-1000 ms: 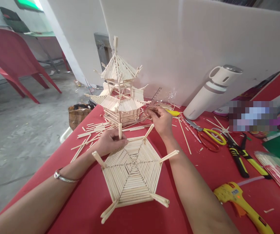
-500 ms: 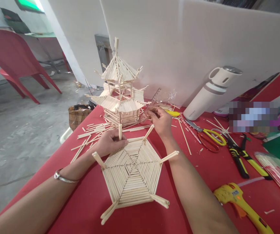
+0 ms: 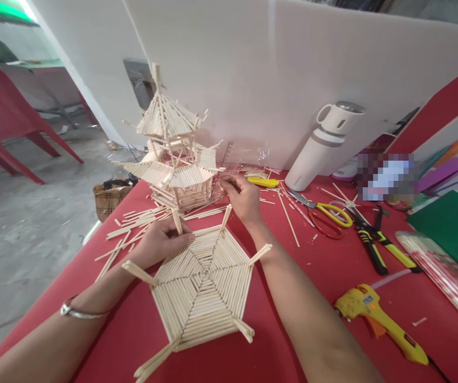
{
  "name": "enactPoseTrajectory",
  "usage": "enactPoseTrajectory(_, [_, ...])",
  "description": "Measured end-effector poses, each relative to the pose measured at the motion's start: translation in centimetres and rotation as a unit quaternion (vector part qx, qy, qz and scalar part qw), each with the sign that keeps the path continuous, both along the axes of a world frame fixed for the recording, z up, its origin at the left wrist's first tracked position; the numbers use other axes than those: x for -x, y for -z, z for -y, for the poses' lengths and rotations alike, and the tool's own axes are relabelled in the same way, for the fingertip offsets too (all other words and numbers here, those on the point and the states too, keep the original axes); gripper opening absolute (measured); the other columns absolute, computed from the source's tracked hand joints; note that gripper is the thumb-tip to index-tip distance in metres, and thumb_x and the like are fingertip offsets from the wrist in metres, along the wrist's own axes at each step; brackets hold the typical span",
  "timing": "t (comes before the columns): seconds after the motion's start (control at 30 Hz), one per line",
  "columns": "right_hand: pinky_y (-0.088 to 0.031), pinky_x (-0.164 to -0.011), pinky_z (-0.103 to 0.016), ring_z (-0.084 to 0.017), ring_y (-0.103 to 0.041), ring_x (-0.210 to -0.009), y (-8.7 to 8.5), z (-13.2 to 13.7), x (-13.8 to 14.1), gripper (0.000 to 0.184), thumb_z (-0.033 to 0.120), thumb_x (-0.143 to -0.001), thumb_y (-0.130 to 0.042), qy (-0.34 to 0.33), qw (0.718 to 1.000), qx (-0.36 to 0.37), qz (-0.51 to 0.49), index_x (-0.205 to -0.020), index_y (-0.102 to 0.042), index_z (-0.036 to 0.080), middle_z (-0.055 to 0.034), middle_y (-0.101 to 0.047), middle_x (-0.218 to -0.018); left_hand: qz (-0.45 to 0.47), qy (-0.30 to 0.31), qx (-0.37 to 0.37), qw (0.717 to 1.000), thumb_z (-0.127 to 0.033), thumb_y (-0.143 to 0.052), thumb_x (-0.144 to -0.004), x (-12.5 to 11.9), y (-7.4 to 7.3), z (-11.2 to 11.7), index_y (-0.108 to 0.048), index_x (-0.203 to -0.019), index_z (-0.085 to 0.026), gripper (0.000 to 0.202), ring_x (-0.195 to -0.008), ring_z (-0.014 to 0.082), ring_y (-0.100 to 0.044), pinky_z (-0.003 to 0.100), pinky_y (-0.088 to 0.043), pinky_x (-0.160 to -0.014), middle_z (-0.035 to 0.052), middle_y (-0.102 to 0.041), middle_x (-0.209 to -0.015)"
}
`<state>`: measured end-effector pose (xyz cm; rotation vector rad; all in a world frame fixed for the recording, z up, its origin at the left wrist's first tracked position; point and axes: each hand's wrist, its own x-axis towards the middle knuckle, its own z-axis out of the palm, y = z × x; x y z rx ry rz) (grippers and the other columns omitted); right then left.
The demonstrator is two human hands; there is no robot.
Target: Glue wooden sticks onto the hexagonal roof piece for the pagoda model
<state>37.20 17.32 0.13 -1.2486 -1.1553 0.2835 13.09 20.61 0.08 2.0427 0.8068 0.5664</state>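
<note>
A flat hexagonal panel of pale wooden sticks with upright posts at its corners lies on the red table in front of me. My left hand rests on its far left edge, fingers closed round one upright post. My right hand reaches past the panel, fingers pinched on a clear plastic ruler beside the stick pagoda model. The pagoda stands upright at the table's far left, two roofs high.
Loose sticks lie scattered left of the panel. A white bottle, yellow-handled scissors, pliers, a yellow glue gun and a packet of sticks sit to the right. A white board stands behind. Red chair far left.
The view has swung right and tilted, so everything sits further left in the picture. Both hands keep their hold; the right hand stays at the ruler by the pagoda.
</note>
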Motion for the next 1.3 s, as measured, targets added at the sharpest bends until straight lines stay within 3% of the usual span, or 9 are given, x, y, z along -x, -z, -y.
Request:
enactPoseTrajectory(0.17, [-0.055,-0.079,-0.029,-0.018,-0.071,-0.082,-0.10,-0.19,0.02,0.014,0.032,-0.087,-0.064,0.015,1.000,0.004,0.017,-0.094,-0.072,0.022,-0.0026,-0.076,-0.092,-0.023,-0.005,-0.009,1.000,-0.041,-0.071,-0.075,-0.06,-0.48,0.16,-0.070,-0.073,-0.016,0.025,-0.065,0.0159,-0.061,0.025,-0.048,-0.056,0.0037,-0.068,-0.071])
enactPoseTrajectory(0.37, [-0.055,-0.074,-0.028,-0.016,-0.069,-0.071,-0.14,-0.45,-0.04,0.014,0.032,-0.088,-0.063,0.000,1.000,0.006,0.012,-0.095,-0.071,0.023,-0.0010,-0.075,-0.088,-0.019,-0.009,-0.020,1.000,-0.043,-0.072,-0.074,-0.26,-0.80,0.25,-0.069,-0.072,-0.017,0.026,-0.063,0.0155,-0.061,0.026,-0.048,-0.057,0.0027,-0.067,-0.070])
enactPoseTrajectory(0.6, [-0.054,-0.082,-0.030,-0.018,-0.070,-0.081,-0.30,-0.38,-0.07,0.014,0.032,-0.087,-0.064,0.006,1.000,0.009,0.020,-0.094,-0.071,0.022,-0.0021,-0.076,-0.091,-0.029,-0.009,-0.020,0.999,-0.043,-0.071,-0.075,0.00,-0.49,0.10,-0.070,-0.074,-0.017,0.026,-0.065,0.0157,-0.062,0.025,-0.049,-0.059,0.0031,-0.069,-0.071])
enactPoseTrajectory(1.13, [-0.053,-0.070,-0.026,-0.015,-0.069,-0.068,-0.23,-0.40,0.19,0.014,0.032,-0.087,-0.064,0.008,1.000,-0.008,0.009,-0.093,-0.071,0.022,-0.0012,-0.075,-0.087,-0.024,-0.005,0.001,1.000,-0.041,-0.072,-0.076,0.06,-0.34,0.12,-0.070,-0.074,-0.016,0.025,-0.068,0.0159,-0.063,0.026,-0.049,-0.060,0.0041,-0.070,-0.075])
enactPoseTrajectory(1.3, [-0.054,-0.072,-0.027,-0.016,-0.069,-0.071,-0.28,-0.32,0.22,0.017,0.035,-0.088,-0.062,0.006,1.000,0.017,0.001,-0.096,-0.070,0.022,-0.0012,-0.075,-0.089,-0.028,-0.003,0.000,1.000,-0.040,-0.071,-0.076,0.01,-0.38,0.19,-0.070,-0.074,-0.015,0.025,-0.069,0.0168,-0.063,0.027,-0.048,-0.060,0.0053,-0.070,-0.076])
